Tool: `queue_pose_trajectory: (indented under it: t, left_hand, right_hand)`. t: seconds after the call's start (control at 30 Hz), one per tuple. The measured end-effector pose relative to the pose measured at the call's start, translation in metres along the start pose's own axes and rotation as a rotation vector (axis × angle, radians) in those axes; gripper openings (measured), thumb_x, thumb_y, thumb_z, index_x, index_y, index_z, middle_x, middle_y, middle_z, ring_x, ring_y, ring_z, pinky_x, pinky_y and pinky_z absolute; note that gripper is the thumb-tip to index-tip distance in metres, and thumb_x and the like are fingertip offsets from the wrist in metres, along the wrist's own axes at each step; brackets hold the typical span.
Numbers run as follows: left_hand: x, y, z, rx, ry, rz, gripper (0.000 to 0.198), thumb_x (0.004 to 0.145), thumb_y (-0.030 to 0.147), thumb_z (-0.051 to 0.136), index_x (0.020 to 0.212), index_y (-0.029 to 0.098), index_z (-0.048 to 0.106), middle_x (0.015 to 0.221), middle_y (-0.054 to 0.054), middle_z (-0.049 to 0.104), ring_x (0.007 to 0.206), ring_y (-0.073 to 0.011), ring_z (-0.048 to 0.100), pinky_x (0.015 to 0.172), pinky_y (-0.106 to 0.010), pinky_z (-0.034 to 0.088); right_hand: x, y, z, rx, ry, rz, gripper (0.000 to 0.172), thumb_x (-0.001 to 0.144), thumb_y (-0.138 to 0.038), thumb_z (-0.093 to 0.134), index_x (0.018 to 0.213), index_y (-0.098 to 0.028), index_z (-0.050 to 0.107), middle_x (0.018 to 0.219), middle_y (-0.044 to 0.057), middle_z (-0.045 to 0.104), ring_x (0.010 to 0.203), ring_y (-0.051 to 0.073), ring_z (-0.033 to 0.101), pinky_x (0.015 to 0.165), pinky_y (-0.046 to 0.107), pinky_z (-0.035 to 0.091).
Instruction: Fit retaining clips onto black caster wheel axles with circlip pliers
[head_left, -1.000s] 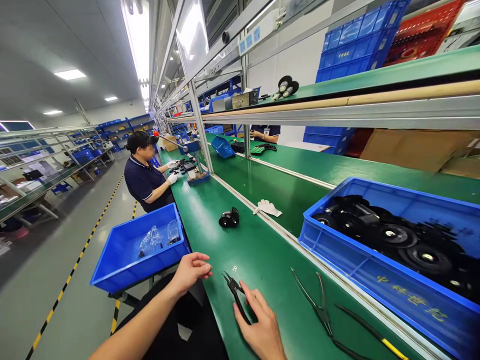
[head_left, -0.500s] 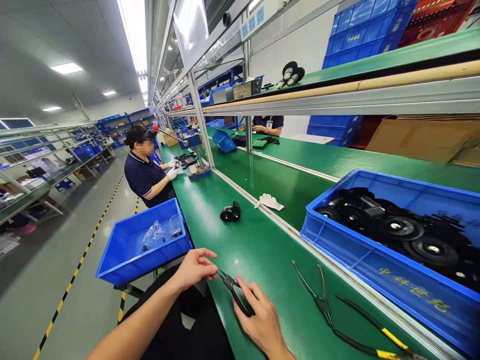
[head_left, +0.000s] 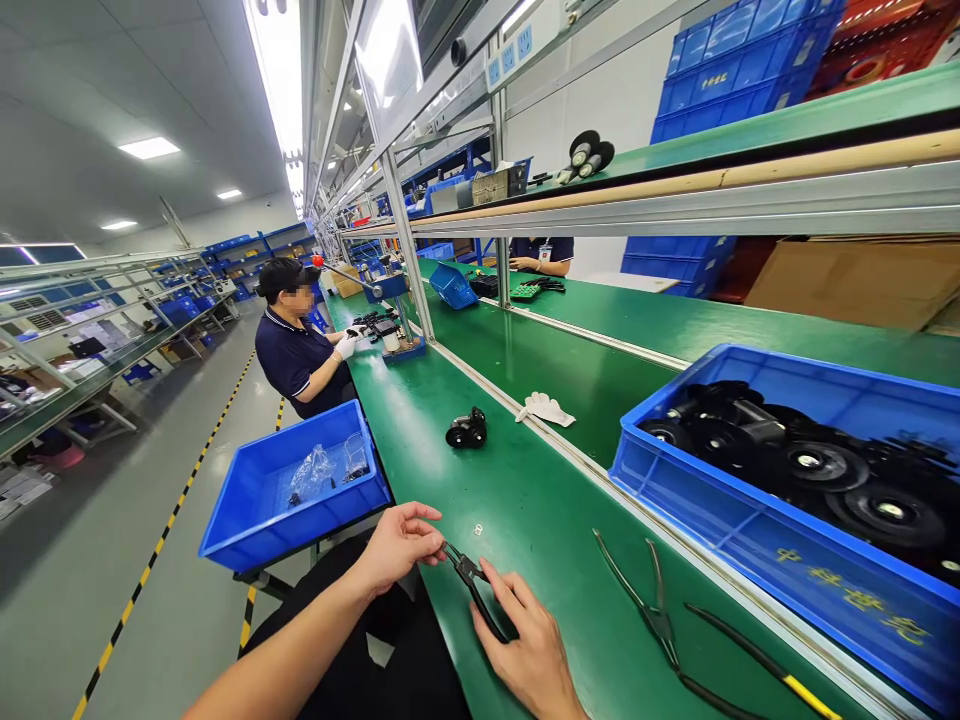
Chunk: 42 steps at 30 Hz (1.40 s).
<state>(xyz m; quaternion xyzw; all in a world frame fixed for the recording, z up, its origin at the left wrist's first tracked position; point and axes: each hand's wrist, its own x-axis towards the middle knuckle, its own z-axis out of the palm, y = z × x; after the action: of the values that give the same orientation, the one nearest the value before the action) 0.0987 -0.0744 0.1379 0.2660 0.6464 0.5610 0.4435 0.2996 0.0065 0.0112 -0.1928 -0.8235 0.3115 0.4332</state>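
My right hand (head_left: 529, 640) is wrapped round the dark handles of a pair of slim-nosed pliers (head_left: 469, 571), their tips pointing away and to the left. At those tips, the thumb and forefinger of my left hand (head_left: 401, 550) are pinched together; whatever sits between them is too small to make out. Just beyond the pliers, a few tiny pale rings (head_left: 478, 529) lie on the green bench. Farther off stands a black wheel assembly (head_left: 466, 428).
Two more pliers, one bare-metal (head_left: 656, 620) and one with yellow-and-black grips (head_left: 757, 650), lie at right. A blue crate (head_left: 720, 530) of black wheels flanks them. Left is a blue bin (head_left: 247, 530) with plastic bags. A white glove (head_left: 547, 408) rests by the rail. A co-worker (head_left: 296, 345) sits beyond.
The whole view has shifted slightly, moving things a little right and down. My left hand still pinches at the plier tips, and my right hand keeps its grip.
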Motion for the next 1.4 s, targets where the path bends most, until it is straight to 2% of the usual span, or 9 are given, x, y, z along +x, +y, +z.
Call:
queue_pose_trajectory:
  t: [0.2,0.37,0.5,0.67,0.77,0.93,1.1,1.23,1.4]
  left_hand:
    - [0.002,0.007,-0.003,-0.062,0.128,0.009,0.063,0.054,0.042,0.102,0.100,0.011,0.072,0.080,-0.010,0.080,0.070,-0.0214,0.076,0.070,-0.032,0.058]
    - [0.000,0.013,-0.009,0.007,0.081,0.011,0.060,0.056,0.043,0.102,0.099,0.010,0.076,0.086,-0.013,0.081,0.074,-0.0224,0.077,0.073,-0.033,0.059]
    - [-0.001,0.015,-0.009,0.133,0.047,0.057,0.055,0.063,0.044,0.098,0.101,0.011,0.076,0.090,-0.014,0.082,0.078,-0.0236,0.077,0.078,-0.035,0.060]
    - [-0.003,0.019,-0.005,0.293,0.010,0.118,0.043,0.073,0.038,0.091,0.105,0.013,0.076,0.095,-0.014,0.082,0.087,-0.0253,0.078,0.085,-0.037,0.060]
    - [-0.004,0.020,-0.002,0.350,0.011,0.153,0.040,0.076,0.034,0.087,0.110,0.015,0.075,0.097,-0.013,0.081,0.089,-0.0249,0.077,0.082,-0.035,0.059]
    - [-0.003,0.020,0.000,0.353,0.019,0.171,0.044,0.078,0.030,0.085,0.118,0.017,0.072,0.097,-0.011,0.081,0.088,-0.0239,0.076,0.080,-0.033,0.058]
    - [-0.003,0.024,0.001,0.338,0.024,0.153,0.052,0.076,0.029,0.086,0.123,0.016,0.069,0.094,-0.011,0.081,0.087,-0.0236,0.076,0.079,-0.032,0.058]
    - [-0.005,0.032,0.002,0.339,0.016,0.132,0.056,0.073,0.030,0.088,0.124,0.016,0.069,0.093,-0.010,0.081,0.083,-0.0229,0.076,0.077,-0.032,0.057]
    - [-0.005,0.038,0.005,0.335,-0.017,0.116,0.062,0.072,0.030,0.089,0.128,0.017,0.068,0.093,-0.009,0.081,0.082,-0.0221,0.075,0.075,-0.031,0.055]
  right_hand:
    - [0.000,-0.001,0.000,0.013,0.012,-0.018,0.061,0.097,-0.025,0.064,0.155,-0.030,0.049,0.097,0.004,0.067,0.079,0.017,0.070,0.070,0.028,0.060]
    - [0.002,-0.004,-0.001,-0.015,0.065,-0.033,0.062,0.095,-0.022,0.065,0.155,-0.030,0.049,0.097,0.004,0.066,0.080,0.016,0.069,0.071,0.028,0.058]
    - [0.004,-0.006,-0.001,-0.035,0.051,-0.040,0.062,0.093,-0.020,0.064,0.153,-0.030,0.052,0.096,0.003,0.066,0.080,0.016,0.069,0.070,0.026,0.058]
    - [0.005,-0.007,-0.001,-0.049,0.049,-0.019,0.058,0.094,-0.021,0.063,0.151,-0.029,0.055,0.095,0.003,0.067,0.080,0.016,0.069,0.071,0.027,0.058]
    - [0.004,-0.005,-0.001,-0.065,0.045,0.005,0.056,0.096,-0.024,0.062,0.151,-0.030,0.055,0.096,0.003,0.068,0.080,0.016,0.069,0.072,0.027,0.058]
    - [0.003,-0.004,0.001,-0.092,0.021,0.028,0.054,0.097,-0.027,0.061,0.151,-0.031,0.056,0.096,0.003,0.068,0.078,0.015,0.068,0.071,0.026,0.057]
    - [0.003,-0.003,0.000,-0.181,0.051,-0.035,0.060,0.096,-0.024,0.062,0.154,-0.031,0.051,0.099,0.004,0.067,0.082,0.017,0.067,0.071,0.028,0.056]
    - [0.004,-0.002,-0.001,-0.272,0.079,-0.079,0.063,0.096,-0.027,0.064,0.156,-0.032,0.048,0.107,0.009,0.066,0.091,0.022,0.065,0.079,0.036,0.056]
    - [0.006,-0.003,-0.003,-0.272,0.074,-0.077,0.070,0.095,-0.025,0.065,0.160,-0.033,0.041,0.111,0.010,0.064,0.098,0.026,0.063,0.085,0.042,0.057]
